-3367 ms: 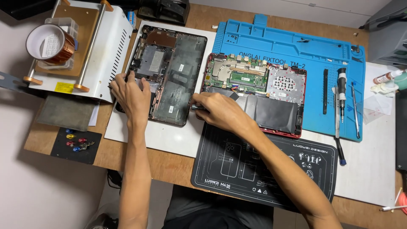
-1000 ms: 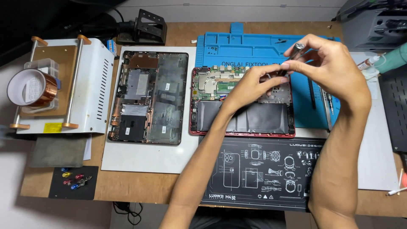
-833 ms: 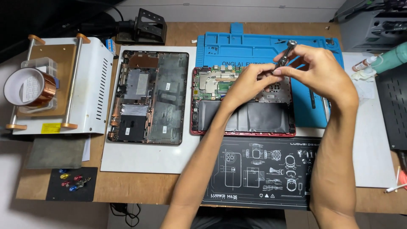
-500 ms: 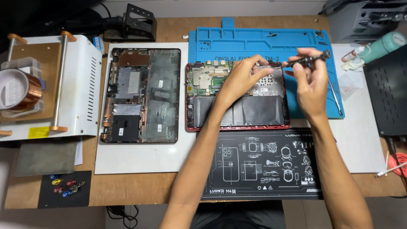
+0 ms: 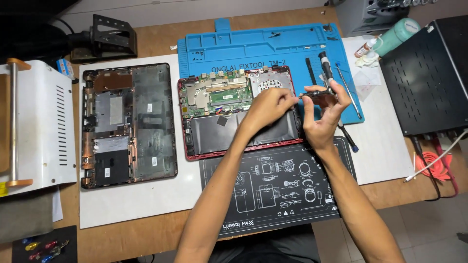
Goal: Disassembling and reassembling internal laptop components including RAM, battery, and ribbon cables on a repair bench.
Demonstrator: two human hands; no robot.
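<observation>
Red-framed opened laptop (image 5: 234,114), circuit board and dark battery exposed, lies partly on a blue silicone work mat (image 5: 263,48) at the far middle of the wooden bench (image 5: 146,238). The left hand (image 5: 268,104) rests over the laptop's right part, fingertips pinched together at the tip of a small screwdriver (image 5: 319,95). The right hand (image 5: 324,119), just right of the laptop's edge, has its fingers closed around that screwdriver's dark handle, holding it roughly level between the two hands. Whether the tip touches the laptop cannot be told. Near the hands, toward the viewer, lies a black mat printed with white diagrams (image 5: 278,190). To the left, the laptop's removed bottom cover (image 5: 129,124) sits inner side up on a white sheet (image 5: 141,204). Further tools (image 5: 348,90) lie on the blue mat's right end. A white perforated machine (image 5: 44,131) stands at far left; a black metal box (image 5: 429,73) at far right.
</observation>
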